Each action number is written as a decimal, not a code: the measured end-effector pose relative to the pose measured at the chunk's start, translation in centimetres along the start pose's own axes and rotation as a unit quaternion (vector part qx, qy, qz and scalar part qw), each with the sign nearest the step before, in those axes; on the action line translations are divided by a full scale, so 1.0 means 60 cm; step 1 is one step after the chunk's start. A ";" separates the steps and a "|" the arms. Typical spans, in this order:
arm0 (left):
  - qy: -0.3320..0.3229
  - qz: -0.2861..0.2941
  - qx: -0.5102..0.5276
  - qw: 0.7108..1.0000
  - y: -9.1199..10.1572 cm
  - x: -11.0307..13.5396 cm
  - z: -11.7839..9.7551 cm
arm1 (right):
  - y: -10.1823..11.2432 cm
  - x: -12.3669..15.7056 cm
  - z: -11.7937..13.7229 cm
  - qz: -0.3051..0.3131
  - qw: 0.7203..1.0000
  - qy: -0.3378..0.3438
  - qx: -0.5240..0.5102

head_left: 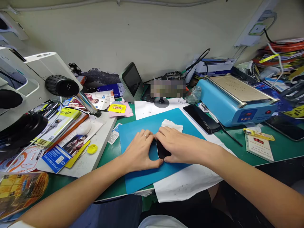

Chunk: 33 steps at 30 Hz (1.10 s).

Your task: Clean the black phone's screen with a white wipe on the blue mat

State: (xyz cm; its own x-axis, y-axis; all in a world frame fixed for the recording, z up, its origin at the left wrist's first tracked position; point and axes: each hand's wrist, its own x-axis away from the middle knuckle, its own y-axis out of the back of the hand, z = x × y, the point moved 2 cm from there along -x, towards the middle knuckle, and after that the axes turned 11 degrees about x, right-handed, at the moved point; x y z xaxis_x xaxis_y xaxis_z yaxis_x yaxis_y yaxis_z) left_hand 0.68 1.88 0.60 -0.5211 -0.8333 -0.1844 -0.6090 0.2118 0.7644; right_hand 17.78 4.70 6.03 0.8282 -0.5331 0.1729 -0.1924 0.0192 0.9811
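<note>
A dark smartphone (162,150) lies on the blue mat (140,180), much of it covered by my hands. My left hand (139,150) curves round its left side, thumb at the near end and fingertips by the far end; a ring is on one finger. Over the phone's right part bends my right hand (174,142), its thumb at the near corner and its fingers closed on the far side. Just beyond the right fingers is a crumpled white tissue (174,125). The right palm hides most of the phone.
White paper (187,186) lies under the mat. To the right are another phone (201,118), a blue heating machine (228,104) and a cigarette box (258,147). A microscope (54,72) and packets stand left. A small screen device (131,82) stands behind.
</note>
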 end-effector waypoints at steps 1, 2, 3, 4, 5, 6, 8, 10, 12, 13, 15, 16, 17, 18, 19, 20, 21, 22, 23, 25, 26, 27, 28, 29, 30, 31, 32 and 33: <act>-0.002 0.001 -0.003 1.000 0.000 0.000 -0.001 | 0.001 0.002 0.001 0.000 1.000 -0.002 -0.001; -0.004 0.000 -0.005 1.000 0.000 0.000 -0.001 | 0.002 0.003 0.002 0.000 1.000 -0.004 -0.002; -0.005 -0.002 -0.006 1.000 0.000 0.000 -0.002 | 0.004 0.005 0.002 0.000 1.000 -0.005 -0.003; -0.007 -0.003 -0.007 1.000 0.000 0.000 -0.002 | 0.005 0.007 0.003 0.000 1.000 -0.005 -0.007; -0.008 -0.005 -0.007 1.000 -0.001 0.001 -0.002 | 0.008 0.009 0.003 -0.002 1.000 -0.005 -0.013; -0.010 -0.006 -0.006 1.000 -0.001 0.001 -0.002 | 0.011 0.011 0.002 -0.003 1.000 -0.006 -0.021; -0.012 -0.006 -0.004 1.000 -0.003 0.001 0.000 | 0.020 0.017 -0.003 -0.007 0.999 -0.014 -0.045; -0.012 -0.006 -0.001 1.000 -0.004 0.002 0.002 | 0.032 0.026 -0.015 -0.018 0.997 -0.030 -0.067; -0.011 -0.003 0.000 1.000 -0.004 0.003 0.002 | 0.049 0.037 -0.033 -0.046 0.995 -0.041 -0.079; -0.009 -0.001 0.000 1.000 -0.003 0.003 0.002 | 0.058 0.042 -0.042 -0.069 0.993 -0.045 -0.082; -0.005 0.003 0.000 1.000 -0.001 0.003 0.000 | 0.080 0.055 -0.062 -0.130 0.986 -0.060 -0.090; -0.003 0.005 0.001 1.000 0.000 0.003 -0.001 | 0.090 0.060 -0.070 -0.165 0.979 -0.073 -0.098; -0.001 0.006 0.003 1.000 0.001 0.002 -0.002 | 0.098 0.065 -0.077 -0.204 0.969 -0.085 -0.114; 0.000 0.009 0.004 1.000 0.002 0.002 -0.003 | 0.103 0.069 -0.082 -0.243 0.955 -0.096 -0.141; 0.002 0.010 0.005 1.000 0.002 0.002 -0.004 | 0.105 0.072 -0.086 -0.279 0.937 -0.105 -0.180; 0.004 0.011 0.005 1.000 0.002 0.001 -0.004 | 0.102 0.072 -0.090 -0.306 0.918 -0.111 -0.227; 0.005 0.012 0.005 1.000 0.002 0.001 -0.004 | 0.094 0.070 -0.093 -0.325 0.896 -0.116 -0.279; 0.006 0.012 0.005 1.000 0.001 0.001 -0.003 | 0.081 0.066 -0.097 -0.337 0.874 -0.122 -0.329; 0.007 0.011 0.005 1.000 0.000 0.001 -0.003 | 0.064 0.061 -0.102 -0.339 0.854 -0.129 -0.373; 0.007 0.011 0.006 1.000 -0.001 0.002 -0.002 | 0.024 0.051 -0.118 -0.342 0.820 -0.154 -0.432; 0.007 0.012 0.006 1.000 -0.002 0.002 -0.001 | 0.002 0.048 -0.128 -0.340 0.807 -0.174 -0.450; 0.008 0.013 0.006 1.000 -0.002 0.002 -0.001 | -0.020 0.046 -0.139 -0.336 0.801 -0.194 -0.456; 0.009 0.015 0.005 1.000 -0.002 0.002 -0.001 | -0.040 0.047 -0.150 -0.333 0.799 -0.209 -0.455; 0.010 0.017 0.005 1.000 -0.002 0.003 0.000 | -0.058 0.049 -0.161 -0.333 0.797 -0.223 -0.451; 0.011 0.019 0.005 1.000 -0.002 0.003 0.000 | -0.074 0.054 -0.171 -0.332 0.798 -0.236 -0.445; 0.012 0.021 0.005 1.000 -0.003 0.002 0.000 | -0.087 0.059 -0.179 -0.331 0.799 -0.249 -0.436; 0.014 0.023 0.004 1.000 -0.003 0.002 0.000 | -0.099 0.065 -0.186 -0.329 0.802 -0.262 -0.425; 0.014 0.024 0.004 1.000 -0.003 0.002 0.000 | -0.107 0.071 -0.190 -0.327 0.805 -0.277 -0.410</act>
State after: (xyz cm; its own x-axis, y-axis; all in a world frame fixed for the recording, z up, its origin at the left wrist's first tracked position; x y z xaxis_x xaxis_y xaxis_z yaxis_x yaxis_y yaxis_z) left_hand 0.74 1.72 0.42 -0.5327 -0.8363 -0.1298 -0.5888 0.2560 0.7667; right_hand 28.56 11.93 1.42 0.2070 -0.9469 -0.2459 0.7895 0.0132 0.6136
